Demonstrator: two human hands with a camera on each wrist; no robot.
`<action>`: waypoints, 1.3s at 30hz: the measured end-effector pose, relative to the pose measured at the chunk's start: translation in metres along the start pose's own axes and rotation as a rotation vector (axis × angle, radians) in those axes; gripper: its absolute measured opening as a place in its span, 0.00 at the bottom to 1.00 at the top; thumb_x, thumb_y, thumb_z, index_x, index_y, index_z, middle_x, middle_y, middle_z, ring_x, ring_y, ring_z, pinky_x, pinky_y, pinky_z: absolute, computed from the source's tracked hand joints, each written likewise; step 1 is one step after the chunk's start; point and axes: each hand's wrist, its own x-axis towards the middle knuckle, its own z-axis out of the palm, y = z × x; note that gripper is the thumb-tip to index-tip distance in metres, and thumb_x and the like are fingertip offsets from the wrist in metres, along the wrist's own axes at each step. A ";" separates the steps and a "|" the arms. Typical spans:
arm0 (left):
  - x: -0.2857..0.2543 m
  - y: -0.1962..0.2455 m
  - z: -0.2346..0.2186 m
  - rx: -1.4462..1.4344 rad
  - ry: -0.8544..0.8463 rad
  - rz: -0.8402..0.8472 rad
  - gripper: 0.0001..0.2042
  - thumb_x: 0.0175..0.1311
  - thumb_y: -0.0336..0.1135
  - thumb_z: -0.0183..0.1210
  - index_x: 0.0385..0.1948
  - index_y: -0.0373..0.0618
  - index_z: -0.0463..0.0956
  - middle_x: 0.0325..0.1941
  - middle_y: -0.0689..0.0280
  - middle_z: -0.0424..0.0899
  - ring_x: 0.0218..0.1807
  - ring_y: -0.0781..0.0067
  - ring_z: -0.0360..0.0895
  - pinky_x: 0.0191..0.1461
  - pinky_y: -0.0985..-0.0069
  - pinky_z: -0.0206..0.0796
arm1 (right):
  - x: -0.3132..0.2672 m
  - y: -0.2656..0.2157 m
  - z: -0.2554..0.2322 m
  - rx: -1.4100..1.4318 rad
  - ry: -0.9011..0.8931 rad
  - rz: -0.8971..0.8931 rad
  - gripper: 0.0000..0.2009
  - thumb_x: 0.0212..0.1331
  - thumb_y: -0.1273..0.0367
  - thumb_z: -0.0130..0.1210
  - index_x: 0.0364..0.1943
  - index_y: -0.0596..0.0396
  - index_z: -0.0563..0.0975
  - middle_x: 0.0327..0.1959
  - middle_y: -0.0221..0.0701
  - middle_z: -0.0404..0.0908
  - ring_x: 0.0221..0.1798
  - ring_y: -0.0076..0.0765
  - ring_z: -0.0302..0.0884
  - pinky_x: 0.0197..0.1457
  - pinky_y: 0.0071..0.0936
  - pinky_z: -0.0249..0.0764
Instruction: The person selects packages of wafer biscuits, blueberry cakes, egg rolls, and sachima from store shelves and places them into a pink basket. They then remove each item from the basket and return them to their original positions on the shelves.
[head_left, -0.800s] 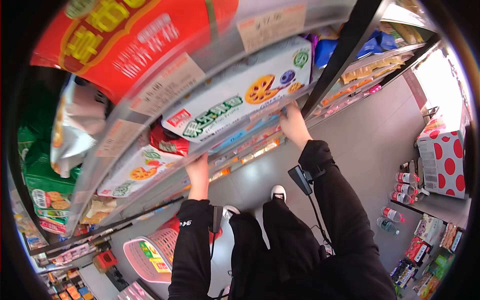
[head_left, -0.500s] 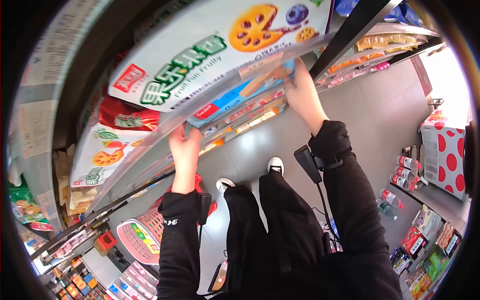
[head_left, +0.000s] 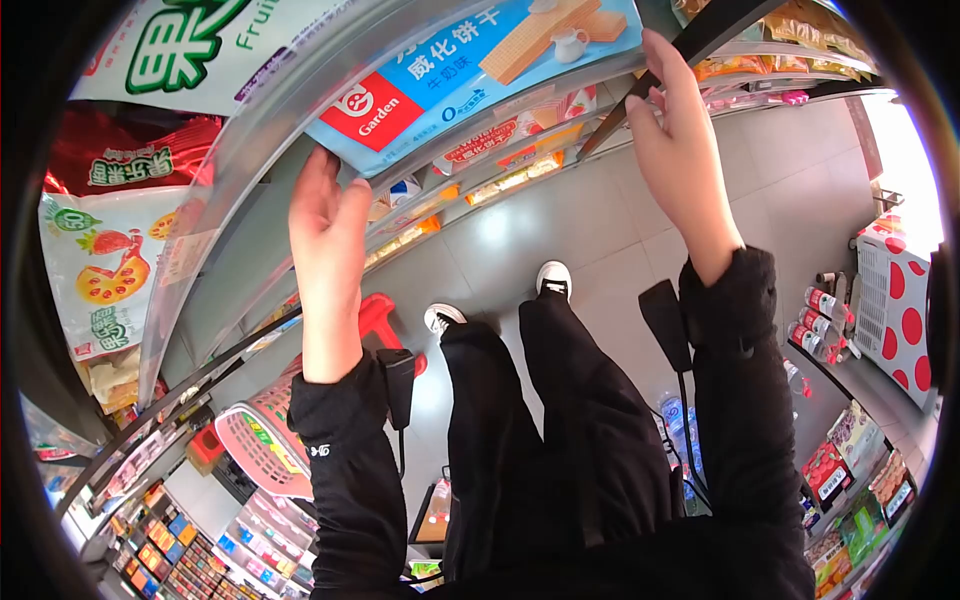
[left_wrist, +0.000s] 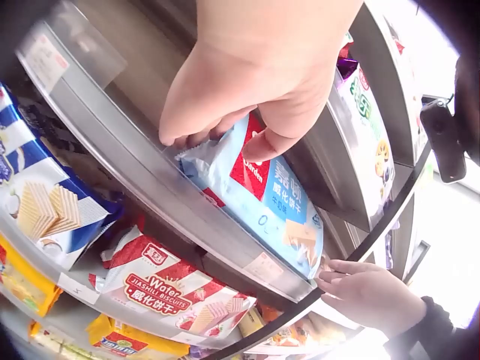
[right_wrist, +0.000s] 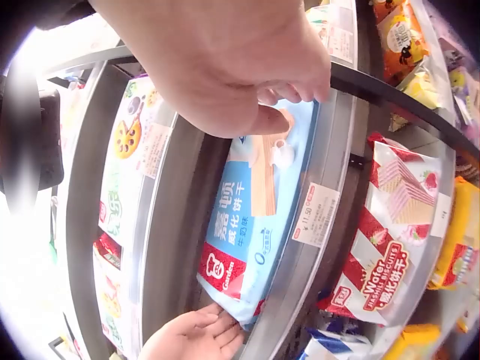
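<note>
A blue and white pack of Garden wafer biscuits (head_left: 470, 80) lies on a store shelf behind a clear lip with a price tag. My left hand (head_left: 330, 225) is at the pack's red-labelled left end, its fingertips right at the wrapper and the thumb apart from them. At the other end is my right hand (head_left: 685, 160), fingers fairly straight beside the pack's edge. From the left wrist, the thumb of the left hand (left_wrist: 262, 75) overlaps the red label. In the right wrist view the right hand (right_wrist: 232, 67) covers the pack's far end.
Above are white fruit cookie packs (head_left: 180, 55) on another shelf. Strawberry wafer biscuits (left_wrist: 176, 289) lie on the shelf below. A dark shelf post (head_left: 720, 35) stands close by the right hand. On the floor are a pink basket (head_left: 262, 450) and a red-dotted box (head_left: 900, 300).
The head view has tilted down the shelves, bringing the blue wafer pack into fuller sight. Both hands have left the shelf edge and spread apart to the pack's two ends.
</note>
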 end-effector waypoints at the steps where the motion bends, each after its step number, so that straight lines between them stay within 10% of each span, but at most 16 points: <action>1: -0.003 -0.002 0.000 0.001 0.003 0.000 0.25 0.50 0.20 0.45 0.54 0.26 0.53 0.59 0.51 0.59 0.63 0.62 0.53 0.64 0.72 0.41 | -0.006 0.000 0.001 0.002 -0.002 -0.002 0.23 0.53 0.78 0.42 0.56 0.54 0.58 0.56 0.36 0.61 0.60 0.34 0.56 0.58 0.27 0.56; 3: -0.009 -0.006 -0.001 0.099 0.049 0.057 0.24 0.51 0.20 0.45 0.54 0.28 0.54 0.59 0.51 0.59 0.63 0.62 0.52 0.65 0.70 0.40 | -0.021 -0.008 0.000 0.050 -0.046 -0.002 0.22 0.50 0.79 0.42 0.53 0.59 0.59 0.51 0.44 0.63 0.55 0.47 0.60 0.54 0.32 0.60; 9: -0.050 -0.002 -0.007 0.190 0.209 0.083 0.19 0.54 0.20 0.43 0.51 0.34 0.59 0.56 0.54 0.63 0.61 0.63 0.57 0.63 0.69 0.47 | -0.068 -0.021 0.018 0.193 -0.140 0.153 0.22 0.47 0.80 0.44 0.51 0.58 0.62 0.50 0.42 0.64 0.54 0.45 0.61 0.57 0.30 0.58; 15: -0.112 -0.045 -0.027 0.148 -0.075 -0.166 0.12 0.53 0.18 0.44 0.39 0.37 0.70 0.35 0.65 0.76 0.36 0.78 0.73 0.41 0.81 0.64 | -0.114 -0.036 0.048 0.305 -0.382 0.344 0.15 0.48 0.79 0.45 0.43 0.56 0.69 0.44 0.41 0.69 0.47 0.41 0.68 0.45 0.26 0.66; 26: -0.185 -0.112 -0.102 -0.041 -0.116 -0.485 0.11 0.58 0.24 0.44 0.43 0.34 0.66 0.36 0.62 0.76 0.37 0.77 0.73 0.42 0.81 0.63 | -0.176 -0.083 0.129 0.454 -0.767 0.525 0.09 0.54 0.77 0.46 0.39 0.61 0.70 0.38 0.33 0.75 0.42 0.28 0.73 0.45 0.23 0.68; 39: -0.175 -0.186 -0.187 -0.007 -0.118 -0.557 0.12 0.55 0.24 0.45 0.42 0.36 0.67 0.34 0.62 0.77 0.35 0.78 0.73 0.39 0.83 0.64 | -0.210 -0.045 0.201 0.527 -0.696 0.673 0.12 0.51 0.76 0.48 0.42 0.59 0.70 0.36 0.31 0.75 0.38 0.23 0.71 0.41 0.19 0.67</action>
